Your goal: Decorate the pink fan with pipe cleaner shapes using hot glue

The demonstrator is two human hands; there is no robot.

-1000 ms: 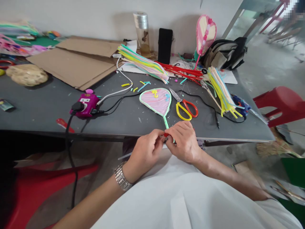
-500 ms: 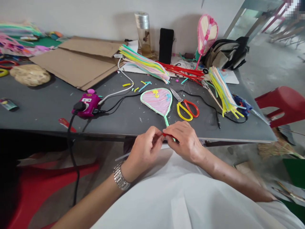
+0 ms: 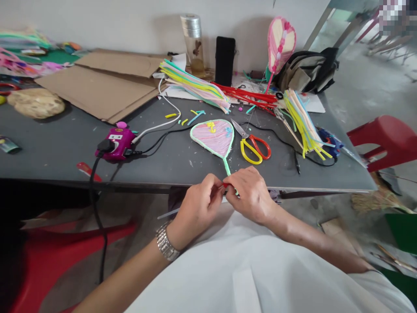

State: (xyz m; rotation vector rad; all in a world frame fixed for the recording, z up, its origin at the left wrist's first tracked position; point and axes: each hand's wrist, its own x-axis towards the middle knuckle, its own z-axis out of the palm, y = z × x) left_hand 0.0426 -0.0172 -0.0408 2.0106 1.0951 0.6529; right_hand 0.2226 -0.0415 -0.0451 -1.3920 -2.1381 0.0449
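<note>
My left hand [image 3: 202, 200] is closed in a pinch at the left end of a small red pipe cleaner piece [image 3: 225, 185]. My right hand [image 3: 249, 193] grips the same piece from the right, its fingers hiding most of it. A thin pale strip [image 3: 167, 214] sticks out behind my left hand; its other end is hidden. Just beyond the hands, a fan-shaped piece [image 3: 213, 138] with pink fill and a green fuzzy edge lies on the table, its green handle running down to my right hand. Beside it lie open scissors [image 3: 252, 145] with yellow and red handles.
Pipe cleaner bundles lie behind: mixed [image 3: 195, 84], red [image 3: 247, 96] and yellow-white [image 3: 304, 124]. A purple power adapter [image 3: 117, 142] with cords sits left, near cardboard [image 3: 104, 87]. A bottle [image 3: 193, 43], a finished pink fan [image 3: 282, 45] and a bag [image 3: 309, 71] stand at the back.
The view has shifted slightly. Both hands stay together at the table edge, and a little more of the red piece shows between the fingers.
</note>
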